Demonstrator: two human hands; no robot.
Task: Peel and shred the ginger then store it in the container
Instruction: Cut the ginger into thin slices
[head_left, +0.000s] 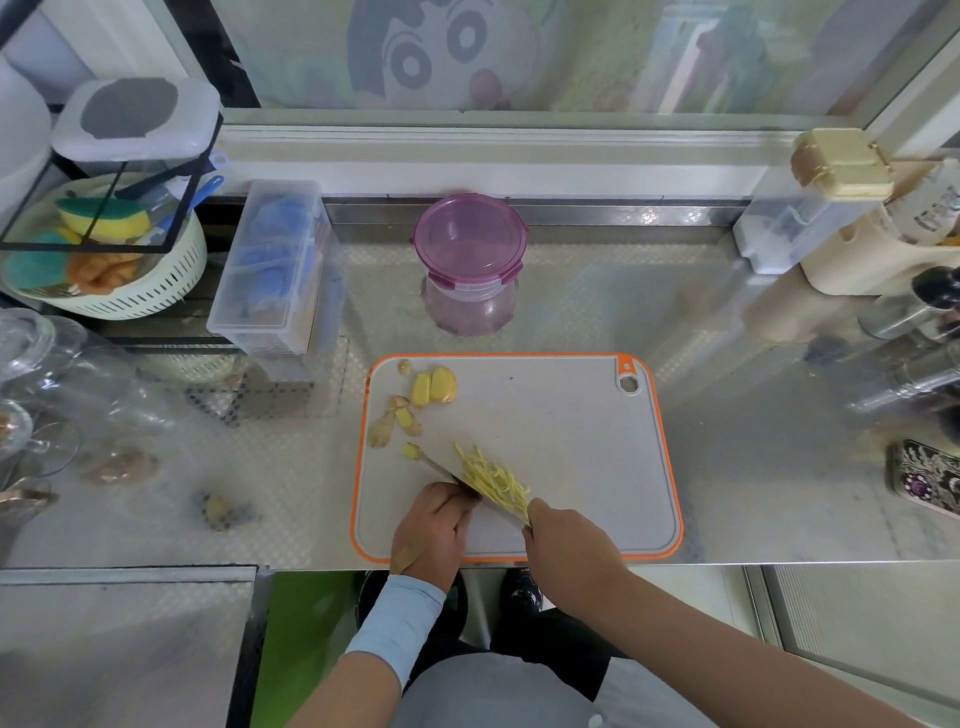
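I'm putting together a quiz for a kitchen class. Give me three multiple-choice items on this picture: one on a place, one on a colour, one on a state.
1. Where does the container stand?
A. on the board
B. on the counter, behind the board
C. on the floor

2. What colour is the board's rim?
A. orange
B. blue
C. green

3. How is the container's lid?
A. off, lying on the board
B. on the container
C. held in a hand

Answers:
1 B: the container stands on the counter beyond the board's far edge.
2 A: an orange band runs round the grey board.
3 B: the purple lid sits on top of the container.
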